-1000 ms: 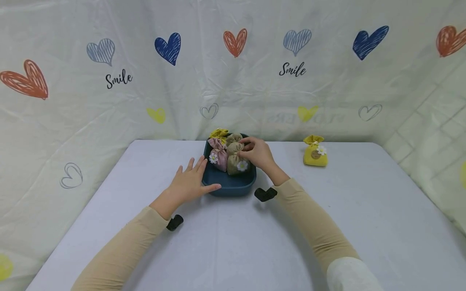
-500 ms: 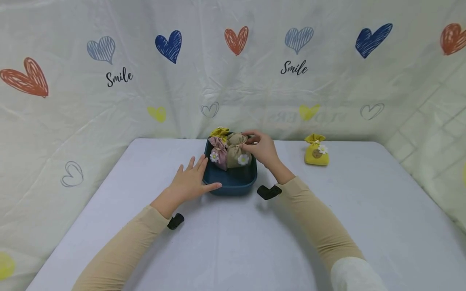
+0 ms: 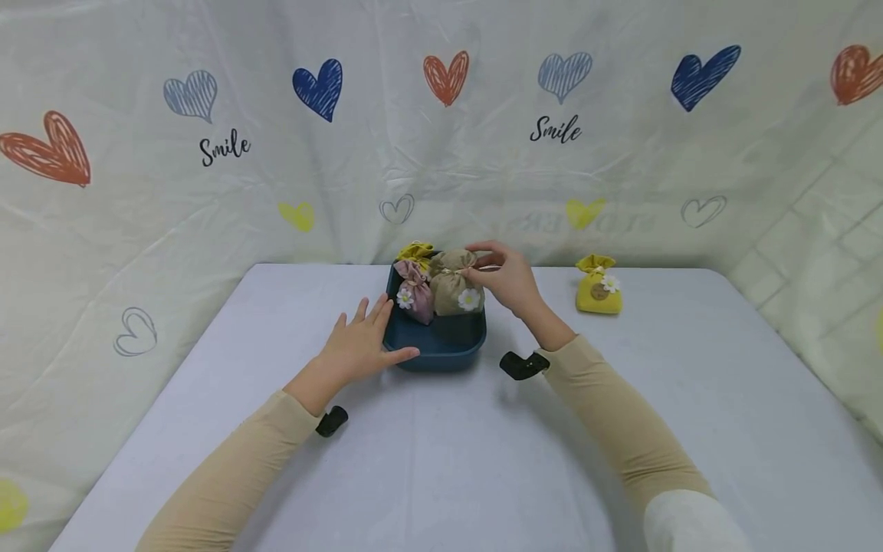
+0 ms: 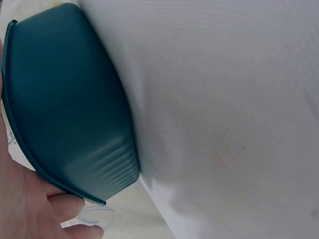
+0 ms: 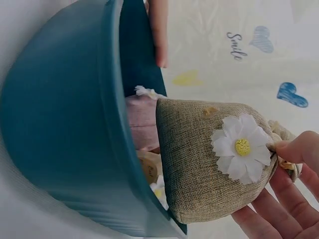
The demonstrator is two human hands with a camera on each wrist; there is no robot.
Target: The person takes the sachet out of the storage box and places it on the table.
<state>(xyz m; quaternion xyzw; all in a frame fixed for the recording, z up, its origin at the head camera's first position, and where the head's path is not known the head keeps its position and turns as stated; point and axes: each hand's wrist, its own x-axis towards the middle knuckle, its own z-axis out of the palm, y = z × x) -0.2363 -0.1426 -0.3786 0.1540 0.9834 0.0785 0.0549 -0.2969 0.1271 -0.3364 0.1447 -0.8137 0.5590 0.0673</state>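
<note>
My right hand (image 3: 509,280) pinches the gathered neck of a khaki cloth sachet (image 5: 214,154) with a white daisy on its front. The sachet hangs at the rim on the right side of a dark blue-green plastic basket (image 3: 441,359), its lower part close to the wall. My left hand (image 3: 355,345) has its fingers spread and touches the basket's left rim. Inside the basket are a pink sachet (image 3: 415,297) with a daisy and, at the back, a yellow sachet (image 3: 415,251). The right wrist view also shows a brown round tag (image 5: 149,169) low in the basket.
Another yellow sachet (image 3: 599,295) with a daisy and brown tag stands to the right on the white table (image 3: 428,460). Behind the table's far edge hangs a pale curtain (image 3: 386,161) printed with hearts. A black wrist camera (image 3: 523,366) sits under the right wrist.
My right hand has moved right and slightly back, lifting the khaki sachet up from beside the pink one toward the basket's right rim. My left hand has stayed in place.
</note>
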